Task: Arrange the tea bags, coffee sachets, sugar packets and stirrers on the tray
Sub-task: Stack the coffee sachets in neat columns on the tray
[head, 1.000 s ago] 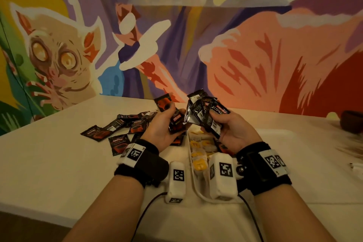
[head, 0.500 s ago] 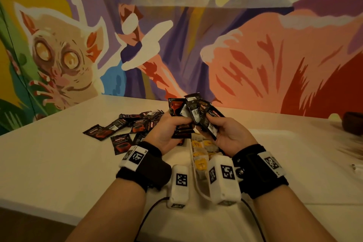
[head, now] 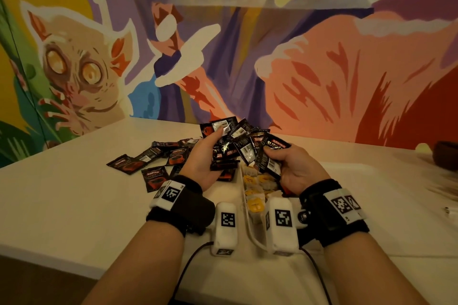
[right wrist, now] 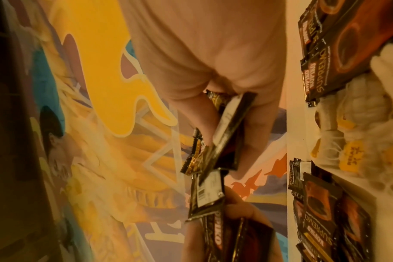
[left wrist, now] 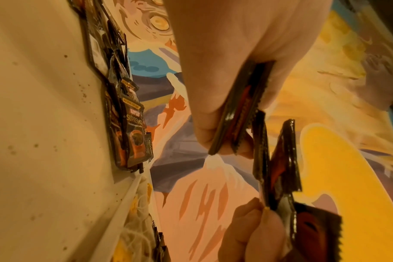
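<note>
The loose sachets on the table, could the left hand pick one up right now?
Probably not as is: the left hand already grips a stack of sachets. The loose sachets lie close beside it, unobstructed, on the table.

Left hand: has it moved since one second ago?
Yes, slightly right: judged against the loose sachets on the table, the left hand brought its sachets against the right hand's bundle.

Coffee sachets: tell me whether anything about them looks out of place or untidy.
Yes. Loose coffee sachets lie scattered on the table left of the tray, overlapping at odd angles. The bunches in the left hand and right hand are fanned unevenly. No spill or tear shows.
</note>
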`<state>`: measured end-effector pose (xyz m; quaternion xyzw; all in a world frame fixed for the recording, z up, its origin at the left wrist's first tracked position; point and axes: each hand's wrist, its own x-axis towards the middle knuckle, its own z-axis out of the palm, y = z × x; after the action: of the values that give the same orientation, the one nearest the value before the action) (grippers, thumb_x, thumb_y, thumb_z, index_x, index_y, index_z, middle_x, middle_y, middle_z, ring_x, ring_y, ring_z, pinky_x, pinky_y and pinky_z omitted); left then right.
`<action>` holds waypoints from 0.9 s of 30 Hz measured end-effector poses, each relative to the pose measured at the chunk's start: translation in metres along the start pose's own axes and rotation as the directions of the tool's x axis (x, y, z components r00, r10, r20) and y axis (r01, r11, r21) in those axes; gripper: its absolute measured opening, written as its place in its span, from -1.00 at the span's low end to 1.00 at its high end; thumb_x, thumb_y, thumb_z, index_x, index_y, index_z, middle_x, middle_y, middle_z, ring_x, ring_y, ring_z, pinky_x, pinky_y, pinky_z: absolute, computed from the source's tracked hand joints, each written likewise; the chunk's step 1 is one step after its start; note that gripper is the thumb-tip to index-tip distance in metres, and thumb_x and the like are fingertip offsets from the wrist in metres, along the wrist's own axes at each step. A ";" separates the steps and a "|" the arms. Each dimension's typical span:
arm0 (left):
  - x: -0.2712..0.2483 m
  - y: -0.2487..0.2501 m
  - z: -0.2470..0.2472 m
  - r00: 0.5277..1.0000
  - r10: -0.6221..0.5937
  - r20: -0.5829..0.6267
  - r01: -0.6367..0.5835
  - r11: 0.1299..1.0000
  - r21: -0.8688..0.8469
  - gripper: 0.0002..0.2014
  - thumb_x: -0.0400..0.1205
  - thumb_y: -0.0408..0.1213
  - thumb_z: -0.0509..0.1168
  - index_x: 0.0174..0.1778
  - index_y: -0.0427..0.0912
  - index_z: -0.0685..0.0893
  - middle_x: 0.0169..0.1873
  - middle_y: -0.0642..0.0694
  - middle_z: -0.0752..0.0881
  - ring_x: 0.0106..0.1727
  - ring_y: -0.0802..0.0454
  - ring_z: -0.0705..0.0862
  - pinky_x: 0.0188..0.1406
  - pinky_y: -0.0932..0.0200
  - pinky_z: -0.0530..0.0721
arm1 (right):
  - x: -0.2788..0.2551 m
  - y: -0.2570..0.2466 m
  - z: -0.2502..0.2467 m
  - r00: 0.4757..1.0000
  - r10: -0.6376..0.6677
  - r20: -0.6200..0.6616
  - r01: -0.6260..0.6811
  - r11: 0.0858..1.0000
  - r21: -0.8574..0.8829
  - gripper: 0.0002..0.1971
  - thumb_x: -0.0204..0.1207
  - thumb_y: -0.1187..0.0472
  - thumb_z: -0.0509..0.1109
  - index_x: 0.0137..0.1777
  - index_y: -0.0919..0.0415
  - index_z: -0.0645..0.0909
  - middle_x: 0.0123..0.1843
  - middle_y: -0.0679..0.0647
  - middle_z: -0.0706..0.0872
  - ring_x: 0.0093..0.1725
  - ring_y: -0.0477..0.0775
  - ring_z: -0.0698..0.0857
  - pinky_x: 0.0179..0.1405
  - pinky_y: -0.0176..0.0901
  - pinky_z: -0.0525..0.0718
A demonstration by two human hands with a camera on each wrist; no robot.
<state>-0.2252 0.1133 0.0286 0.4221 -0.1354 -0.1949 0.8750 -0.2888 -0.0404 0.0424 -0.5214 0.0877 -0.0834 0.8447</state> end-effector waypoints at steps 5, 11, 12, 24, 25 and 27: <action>-0.004 -0.001 0.009 0.998 0.014 0.055 -0.009 0.996 -0.087 -0.70 0.75 -0.16 0.08 0.35 0.21 0.53 0.25 -0.15 0.68 0.29 -0.20 0.64 0.36 -0.21 0.51 | 0.003 0.005 0.002 1.000 -0.021 0.007 0.020 0.999 0.045 -0.67 0.49 0.59 0.23 0.23 0.41 0.53 -0.16 0.27 0.73 -0.39 0.13 0.78 -0.50 -0.01 0.76; -0.008 -0.004 0.013 0.988 -0.021 0.155 0.036 0.994 -0.101 -0.66 0.69 -0.07 0.13 0.37 0.04 0.56 0.34 -0.23 0.63 0.36 -0.18 0.60 0.35 -0.13 0.52 | 0.001 0.008 0.007 0.999 -0.011 0.049 0.011 1.000 0.003 -0.77 0.50 0.58 0.23 0.07 0.38 0.59 -0.09 0.28 0.71 -0.29 0.13 0.76 -0.47 -0.11 0.76; -0.007 -0.004 0.011 0.988 -0.026 0.151 0.044 0.992 -0.120 -0.61 0.67 -0.11 0.17 0.44 0.03 0.52 0.37 -0.25 0.60 0.38 -0.20 0.58 0.38 -0.16 0.50 | 0.002 0.008 0.006 0.999 -0.006 0.050 0.006 1.000 -0.006 -0.77 0.50 0.58 0.23 0.08 0.38 0.59 -0.08 0.28 0.71 -0.32 0.11 0.77 -0.46 -0.11 0.77; -0.004 -0.001 0.005 0.994 -0.077 0.081 0.072 0.996 0.060 -0.58 0.63 0.20 0.12 0.17 0.01 0.65 0.11 -0.19 0.76 0.08 -0.15 0.75 0.08 -0.07 0.70 | -0.007 -0.004 -0.002 0.989 -0.145 0.037 0.149 0.975 -0.164 -0.66 0.47 0.61 0.25 0.19 0.34 0.54 -0.25 0.26 0.71 -0.52 0.08 0.73 -0.66 -0.17 0.64; -0.006 -0.001 0.005 0.987 -0.120 0.109 0.112 0.991 0.079 -0.58 0.63 0.17 0.14 0.13 -0.06 0.68 0.05 -0.20 0.78 0.01 -0.12 0.78 -0.06 0.00 0.74 | -0.008 -0.004 -0.001 0.988 -0.145 0.059 0.154 0.972 -0.178 -0.65 0.46 0.62 0.25 0.19 0.33 0.56 -0.26 0.24 0.72 -0.50 0.08 0.74 -0.65 -0.18 0.64; -0.008 -0.003 0.005 0.963 -0.205 0.175 0.184 0.974 0.128 -0.62 0.63 0.06 0.19 0.09 -0.16 0.72 -0.02 -0.21 0.79 -0.08 -0.09 0.79 -0.20 0.06 0.78 | -0.007 -0.001 0.001 0.984 -0.161 0.077 0.173 0.967 -0.185 -0.63 0.44 0.64 0.26 0.18 0.34 0.58 -0.24 0.22 0.75 -0.42 0.07 0.76 -0.57 -0.21 0.66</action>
<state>-0.2350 0.1119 0.0289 0.4611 -0.1854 -0.3110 0.8101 -0.2953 -0.0380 0.0443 -0.6080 0.0249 -0.1295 0.7829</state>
